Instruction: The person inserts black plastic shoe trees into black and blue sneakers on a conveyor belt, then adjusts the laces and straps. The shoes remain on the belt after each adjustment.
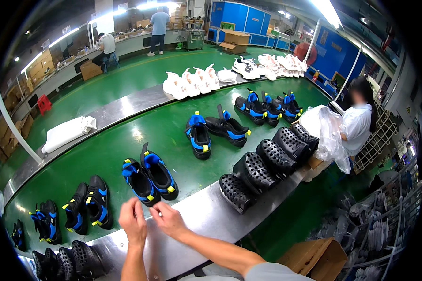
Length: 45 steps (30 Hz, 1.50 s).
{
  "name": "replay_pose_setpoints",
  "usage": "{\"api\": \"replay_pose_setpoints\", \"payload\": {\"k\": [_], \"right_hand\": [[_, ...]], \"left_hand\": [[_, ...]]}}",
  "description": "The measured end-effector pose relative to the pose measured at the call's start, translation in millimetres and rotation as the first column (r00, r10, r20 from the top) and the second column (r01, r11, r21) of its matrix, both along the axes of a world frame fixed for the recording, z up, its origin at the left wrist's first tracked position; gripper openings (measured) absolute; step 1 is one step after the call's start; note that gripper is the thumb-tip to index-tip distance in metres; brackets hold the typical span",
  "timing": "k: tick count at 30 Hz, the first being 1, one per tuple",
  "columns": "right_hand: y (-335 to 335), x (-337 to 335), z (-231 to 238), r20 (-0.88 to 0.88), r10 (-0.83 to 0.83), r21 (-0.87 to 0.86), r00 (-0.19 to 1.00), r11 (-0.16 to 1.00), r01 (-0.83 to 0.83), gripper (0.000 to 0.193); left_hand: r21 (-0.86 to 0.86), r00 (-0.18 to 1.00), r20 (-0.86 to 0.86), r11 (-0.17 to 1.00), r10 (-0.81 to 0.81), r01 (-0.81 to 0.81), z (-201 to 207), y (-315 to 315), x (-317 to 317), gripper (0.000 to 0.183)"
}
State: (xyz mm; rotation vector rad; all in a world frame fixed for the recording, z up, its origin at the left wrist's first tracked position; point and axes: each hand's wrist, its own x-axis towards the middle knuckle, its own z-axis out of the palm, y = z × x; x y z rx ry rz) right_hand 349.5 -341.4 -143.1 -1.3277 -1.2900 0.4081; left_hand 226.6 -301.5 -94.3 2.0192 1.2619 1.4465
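A pair of black and blue shoes with yellow tabs stands side by side on the green belt in front of me: a left shoe and a right shoe. Their heels face me. My left hand is closed in a pinch just by the left shoe's heel. Close beside it, my right hand has its thumb and fingers drawn together near the same heel. Whatever the fingertips hold, if anything, is too small to make out. Both hands hover over the inner edge of the metal ledge.
More black-blue shoes stand along the belt on both sides. Black perforated shoe forms line the ledge at right, others at left. White shoes sit across the belt. A co-worker handles clear plastic at right; a cardboard box is below.
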Motion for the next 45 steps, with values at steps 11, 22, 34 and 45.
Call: {"api": "replay_pose_setpoints", "payload": {"k": [11,22,34,45], "right_hand": [[-164,142,127,0.651,-0.44,-0.072,0.619,0.776,0.627,0.058],[-158,159,109,0.729,-0.408,-0.093,0.55,0.736,0.67,0.045],[-144,94,130,0.013,-0.104,-0.213,0.995,0.972,0.104,0.039],[-96,73,134,0.297,0.227,-0.535,0.928,0.844,-0.036,0.034]], "left_hand": [[-0.308,0.998,0.052,0.951,-0.018,0.033,-59,-48,-29,0.013],[-0.3,0.997,0.065,0.952,-0.049,0.066,-61,-46,-27,0.012],[-0.383,0.428,0.881,0.228,-0.201,0.895,-3,-64,41,0.13],[-0.331,0.336,0.941,0.344,0.045,0.879,-1,-44,43,0.042]]}}
